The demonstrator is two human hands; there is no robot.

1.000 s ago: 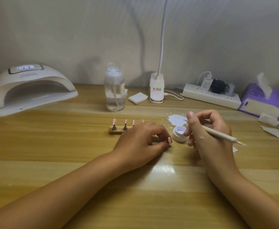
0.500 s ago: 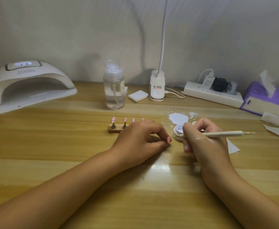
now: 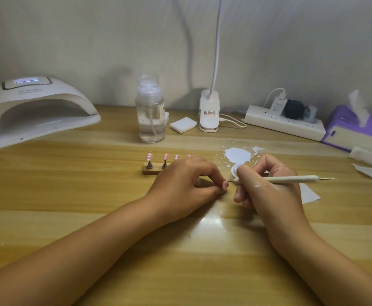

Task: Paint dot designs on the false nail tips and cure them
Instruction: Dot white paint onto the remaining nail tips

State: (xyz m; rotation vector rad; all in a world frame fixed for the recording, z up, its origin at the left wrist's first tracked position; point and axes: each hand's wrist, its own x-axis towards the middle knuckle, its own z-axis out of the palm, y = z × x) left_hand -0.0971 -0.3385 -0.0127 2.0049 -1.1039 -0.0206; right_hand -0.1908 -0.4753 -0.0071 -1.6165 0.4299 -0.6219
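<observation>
Holding the white dotting pen (image 3: pixel 291 179), the right hand (image 3: pixel 266 186) has moved its thin end left from the little pot (image 3: pixel 233 170) to the pink nail tip (image 3: pixel 225 184), which the left hand (image 3: pixel 185 184) pinches low over the worktop (image 3: pixel 70 195) in the middle of the frame.

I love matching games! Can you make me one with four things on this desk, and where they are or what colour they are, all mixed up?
Things:
1. nail lamp
2. pump bottle
3. tissue box
4. dotting pen

Clues:
A. purple, far right
B. held in the right hand
C. white, far left
D. see-through, with clear liquid inside

Pairs: 1-C, 2-D, 3-A, 4-B.
</observation>
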